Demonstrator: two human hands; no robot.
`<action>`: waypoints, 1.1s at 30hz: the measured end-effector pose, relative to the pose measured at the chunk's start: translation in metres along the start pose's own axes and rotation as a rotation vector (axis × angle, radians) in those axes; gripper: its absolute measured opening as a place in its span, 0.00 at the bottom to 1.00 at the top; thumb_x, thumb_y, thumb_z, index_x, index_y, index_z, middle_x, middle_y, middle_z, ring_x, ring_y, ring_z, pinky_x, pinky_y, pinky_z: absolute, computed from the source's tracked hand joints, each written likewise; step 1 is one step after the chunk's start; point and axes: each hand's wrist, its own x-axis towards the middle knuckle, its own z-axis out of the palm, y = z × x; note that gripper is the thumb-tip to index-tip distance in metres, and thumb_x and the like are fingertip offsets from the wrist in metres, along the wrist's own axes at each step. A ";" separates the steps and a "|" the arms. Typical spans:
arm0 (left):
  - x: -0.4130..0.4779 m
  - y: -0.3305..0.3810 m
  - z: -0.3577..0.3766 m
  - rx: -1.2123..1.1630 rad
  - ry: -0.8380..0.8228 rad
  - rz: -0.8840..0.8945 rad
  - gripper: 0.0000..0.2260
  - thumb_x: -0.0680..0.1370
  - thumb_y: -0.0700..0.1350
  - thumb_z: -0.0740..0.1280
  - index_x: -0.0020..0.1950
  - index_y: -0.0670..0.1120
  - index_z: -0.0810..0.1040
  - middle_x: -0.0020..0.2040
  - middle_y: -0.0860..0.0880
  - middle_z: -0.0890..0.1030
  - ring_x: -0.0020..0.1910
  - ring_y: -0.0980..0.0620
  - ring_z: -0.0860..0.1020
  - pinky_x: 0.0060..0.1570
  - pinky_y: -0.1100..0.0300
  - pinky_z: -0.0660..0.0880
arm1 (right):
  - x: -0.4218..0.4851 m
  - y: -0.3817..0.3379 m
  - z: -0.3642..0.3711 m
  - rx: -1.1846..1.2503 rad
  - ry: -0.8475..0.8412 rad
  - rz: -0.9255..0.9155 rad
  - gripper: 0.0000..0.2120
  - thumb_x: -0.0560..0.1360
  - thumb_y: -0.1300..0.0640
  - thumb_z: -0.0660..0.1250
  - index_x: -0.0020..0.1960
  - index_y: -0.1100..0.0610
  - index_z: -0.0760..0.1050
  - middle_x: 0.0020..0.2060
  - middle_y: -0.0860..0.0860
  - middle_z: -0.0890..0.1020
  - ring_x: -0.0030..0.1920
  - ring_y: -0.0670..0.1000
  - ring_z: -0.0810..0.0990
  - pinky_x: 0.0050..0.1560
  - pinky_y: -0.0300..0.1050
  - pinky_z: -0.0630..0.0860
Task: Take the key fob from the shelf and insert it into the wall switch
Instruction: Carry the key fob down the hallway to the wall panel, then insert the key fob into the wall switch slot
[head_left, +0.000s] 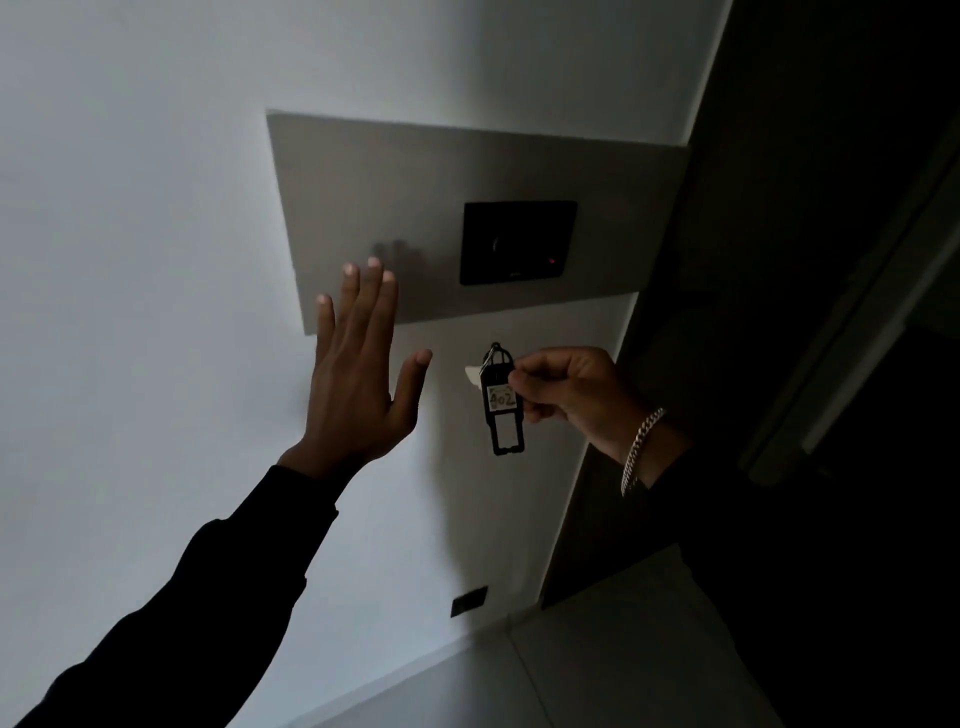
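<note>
Fob (502, 399) pinched in right hand (563, 387), dangling below switch (518, 242) — likely poised for lifting to slot — left hand (358, 374) splayed, empty, near panel (374, 208), seemingly for balance.

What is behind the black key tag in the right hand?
A small white piece sticks out to the left from behind the black key tag, which the right hand pinches below the wall switch. The tag covers the rest of it, so its shape cannot be told.
</note>
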 end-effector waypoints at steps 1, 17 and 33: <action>0.010 0.001 0.008 0.009 0.010 0.005 0.31 0.82 0.56 0.53 0.80 0.39 0.54 0.82 0.40 0.55 0.83 0.42 0.48 0.81 0.41 0.46 | 0.007 -0.002 -0.008 -0.027 -0.010 -0.017 0.06 0.73 0.64 0.69 0.49 0.63 0.81 0.42 0.64 0.80 0.33 0.51 0.76 0.33 0.37 0.78; 0.159 -0.010 0.065 0.521 0.209 0.137 0.29 0.82 0.53 0.53 0.79 0.37 0.59 0.80 0.34 0.59 0.81 0.36 0.55 0.78 0.36 0.49 | 0.174 -0.075 -0.111 -0.077 0.011 -0.447 0.10 0.73 0.67 0.69 0.54 0.66 0.78 0.33 0.55 0.80 0.26 0.42 0.77 0.29 0.34 0.77; 0.171 -0.028 0.082 0.894 0.362 0.193 0.30 0.82 0.56 0.48 0.80 0.41 0.58 0.80 0.40 0.60 0.82 0.42 0.54 0.80 0.42 0.50 | 0.213 -0.057 -0.127 -0.141 -0.041 -0.590 0.08 0.72 0.67 0.70 0.41 0.55 0.79 0.30 0.51 0.80 0.25 0.41 0.78 0.30 0.32 0.77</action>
